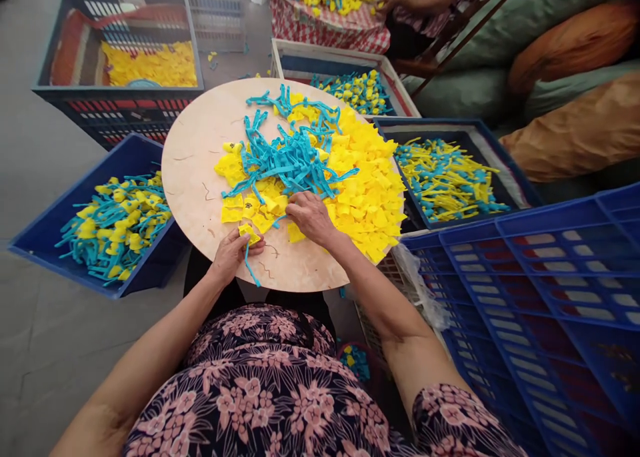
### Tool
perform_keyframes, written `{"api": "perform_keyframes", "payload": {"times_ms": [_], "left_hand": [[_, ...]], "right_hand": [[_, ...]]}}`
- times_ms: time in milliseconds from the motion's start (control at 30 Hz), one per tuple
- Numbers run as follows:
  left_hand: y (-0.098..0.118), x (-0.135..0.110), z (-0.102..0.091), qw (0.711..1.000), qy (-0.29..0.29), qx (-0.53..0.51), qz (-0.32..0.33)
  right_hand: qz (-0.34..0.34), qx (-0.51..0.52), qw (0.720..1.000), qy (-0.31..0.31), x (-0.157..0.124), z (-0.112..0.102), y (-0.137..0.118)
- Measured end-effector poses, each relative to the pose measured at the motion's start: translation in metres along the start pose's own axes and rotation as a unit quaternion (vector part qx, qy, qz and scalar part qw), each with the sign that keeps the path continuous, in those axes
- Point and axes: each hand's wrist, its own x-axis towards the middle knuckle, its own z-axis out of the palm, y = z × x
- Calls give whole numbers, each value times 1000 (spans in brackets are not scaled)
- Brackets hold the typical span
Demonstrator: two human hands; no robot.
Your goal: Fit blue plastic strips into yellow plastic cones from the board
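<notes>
We pinched a yellow piece and blue strip in our left hand at the table's 7 o'clock; right hand's grip, at 5, we couldn't tell; light, steady pressure seemed best.

A workshop: pieces heaped on the central table, crates left and right, sacks and another person upper right.

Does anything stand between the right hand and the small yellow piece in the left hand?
Nothing visible blocks the right hand; a thin blue strip at its fingers points towards the small yellow piece.
</notes>
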Motion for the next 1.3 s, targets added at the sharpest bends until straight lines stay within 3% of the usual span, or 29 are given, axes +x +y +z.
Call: {"api": "perform_keyframes", "payload": {"times_ms": [100,200,267,367,467,567,767,1167,1300], "left_hand": [[-1,1,-1,1000,7,-3,-5],[-2,2,-1,1000,11,-6,-6],[-3,2,-2,1000,10,-12,-6],[-2,3,-2,1000,7,-25,-10],[-2,3,-2,999,8,-32,-8],[-1,3,-1,999,10,-30,-8],[-4,2,0,999,16,-31,-5],[-9,-1,3,999,40,-20,21],[-12,-4,6,998,54,-13,40]], "right_hand": [[4,133,989,64,-1,-15,1],[48,280,952,110,-7,-29,-12],[75,350,929,96,-16,-30,-29],[74,394,916,11,-31,-15,-57],[61,365,929,-17,-40,9,-77],[113,261,958,-21,-42,24,-88],[207,82,971,-83,-40,25,-100],[206,27,975,-84,-42,35,-110],[220,33,969,-111,-41,35,-114]]}}
